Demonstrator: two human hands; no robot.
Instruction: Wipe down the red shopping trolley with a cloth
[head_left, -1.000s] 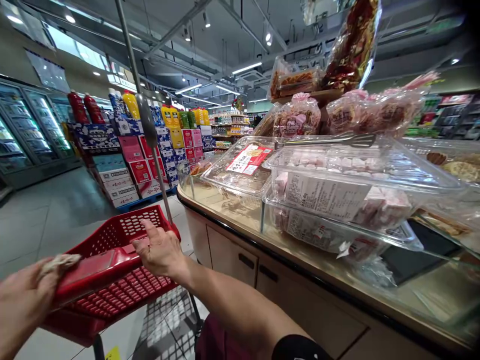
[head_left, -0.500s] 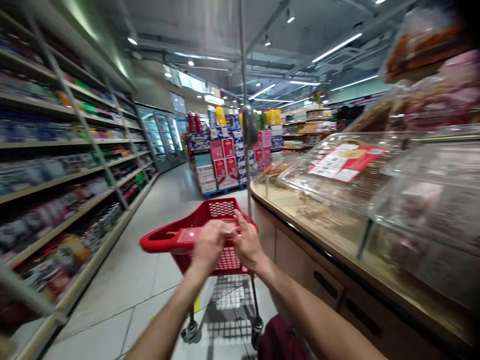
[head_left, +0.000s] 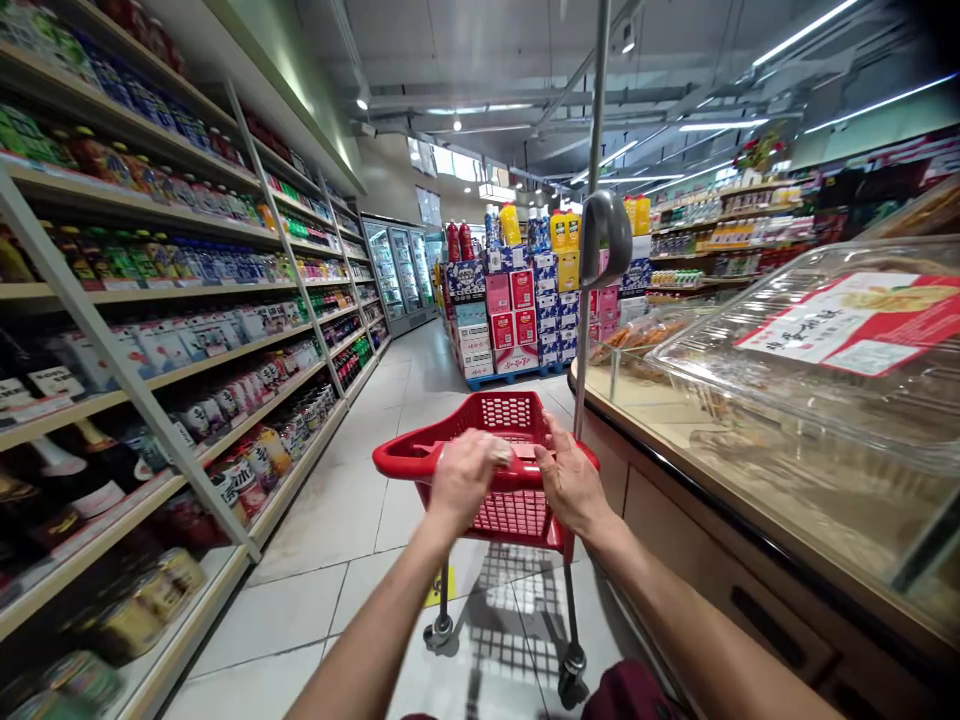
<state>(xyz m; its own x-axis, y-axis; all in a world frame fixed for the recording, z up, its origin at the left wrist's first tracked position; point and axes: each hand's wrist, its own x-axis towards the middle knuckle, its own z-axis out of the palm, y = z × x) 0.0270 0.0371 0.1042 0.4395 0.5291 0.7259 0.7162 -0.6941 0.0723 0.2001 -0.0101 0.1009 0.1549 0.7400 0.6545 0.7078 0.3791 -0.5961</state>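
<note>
A red shopping cart (head_left: 510, 415) with a perforated plastic basket stands in the aisle right in front of me. My left hand (head_left: 463, 478) is closed over the cart's red handle (head_left: 525, 452), with a pale crumpled scrap under its fingers. My right hand (head_left: 571, 482) grips the same handle a little to the right, fingers curled over it. A thin metal pole (head_left: 592, 200) with a grey device on it rises from the cart's right side.
Long shelves (head_left: 150, 330) of bottles and packets run along the left. A counter (head_left: 720, 480) with clear lidded food trays (head_left: 840, 340) lies close on the right. Stacked boxes and bottles (head_left: 517, 300) stand ahead, fridges (head_left: 401, 270) beyond. The tiled aisle floor (head_left: 360, 510) runs forward.
The view has swung left from the counter to face down the aisle. My left hand has slid along the handle close to my right hand, and the cart now points straight ahead.
</note>
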